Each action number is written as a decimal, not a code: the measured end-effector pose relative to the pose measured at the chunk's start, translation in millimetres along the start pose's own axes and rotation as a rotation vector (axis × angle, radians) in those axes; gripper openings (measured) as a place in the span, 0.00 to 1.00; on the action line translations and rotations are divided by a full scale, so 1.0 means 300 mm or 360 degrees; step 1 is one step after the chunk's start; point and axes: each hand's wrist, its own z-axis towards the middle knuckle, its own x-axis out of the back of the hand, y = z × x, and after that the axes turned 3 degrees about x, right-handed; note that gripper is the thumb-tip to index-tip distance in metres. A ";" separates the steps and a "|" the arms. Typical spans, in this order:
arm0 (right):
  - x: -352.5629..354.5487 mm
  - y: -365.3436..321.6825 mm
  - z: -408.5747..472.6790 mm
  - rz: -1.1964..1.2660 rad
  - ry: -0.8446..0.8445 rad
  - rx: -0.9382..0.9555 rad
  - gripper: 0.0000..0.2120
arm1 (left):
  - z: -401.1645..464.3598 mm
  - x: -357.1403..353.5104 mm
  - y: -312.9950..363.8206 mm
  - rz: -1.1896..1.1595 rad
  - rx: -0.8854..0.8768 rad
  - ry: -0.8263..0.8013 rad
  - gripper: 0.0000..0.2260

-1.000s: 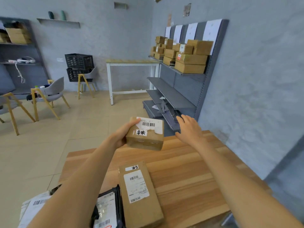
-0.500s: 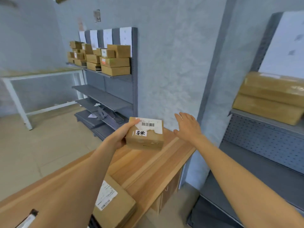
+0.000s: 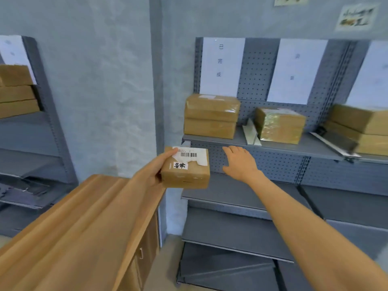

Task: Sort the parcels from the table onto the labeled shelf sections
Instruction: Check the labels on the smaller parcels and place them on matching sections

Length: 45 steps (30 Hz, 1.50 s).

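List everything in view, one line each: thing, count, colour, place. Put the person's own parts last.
held parcel: one, brown cardboard with white labels, in the left hand before the shelf
stacked parcels: two, brown, left section of the top shelf
taped parcel: one, brown and glossy, middle section
right parcels: a stack, brown, right section; count unclear
paper labels: three in view, white, on the shelf's back panel
shelf unit: one, grey
far shelf: one, grey, left, with brown boxes
table: one, wooden, lower left
left hand: grips the held parcel
right hand: open, empty, beside the parcel
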 end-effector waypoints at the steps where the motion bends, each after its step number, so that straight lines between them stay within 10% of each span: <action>1: 0.007 0.058 -0.023 -0.0015 0.0002 -0.0050 0.34 | 0.024 -0.059 -0.003 0.0018 0.0020 -0.0035 0.18; 20: 0.091 0.977 -0.192 -0.0134 0.0098 -0.0353 0.33 | 0.343 -1.005 0.003 0.0138 0.0013 -0.0204 0.13; 45: 0.014 1.341 0.139 -0.0186 0.0125 -0.0413 0.32 | 0.841 -1.250 0.176 0.0279 0.0063 -0.0055 0.17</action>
